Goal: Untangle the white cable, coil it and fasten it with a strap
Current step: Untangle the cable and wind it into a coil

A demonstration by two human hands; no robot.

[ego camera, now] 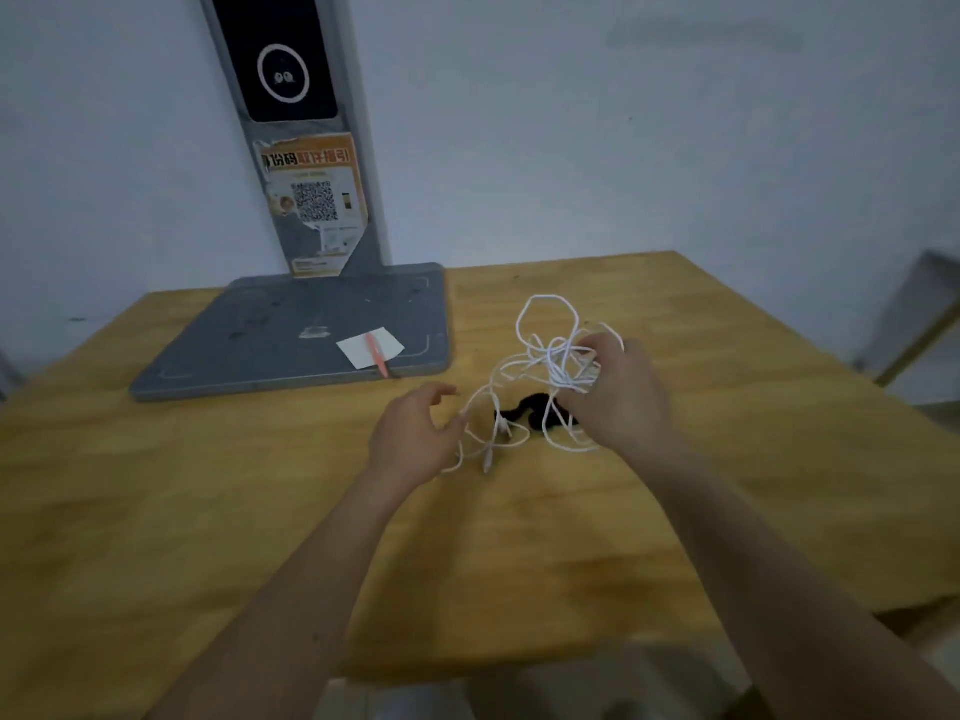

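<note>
A tangled white cable [545, 350] lies in loops on the wooden table [208, 511], partly lifted. My right hand [618, 392] grips a bunch of its strands at the tangle's right side. My left hand [415, 433] is at the cable's left end, fingers loosely curled, with a strand running by its fingertips; whether it pinches the strand is unclear. A black strap [524, 407] lies on the table under the cable, between my hands. A white plug end [488, 459] hangs low near the left hand.
A grey stand with a flat base [291, 340] and an upright post bearing a QR sticker [311, 200] occupies the back left. On the base lie a white card [370, 346] and an orange pen [378, 356]. A wall stands behind.
</note>
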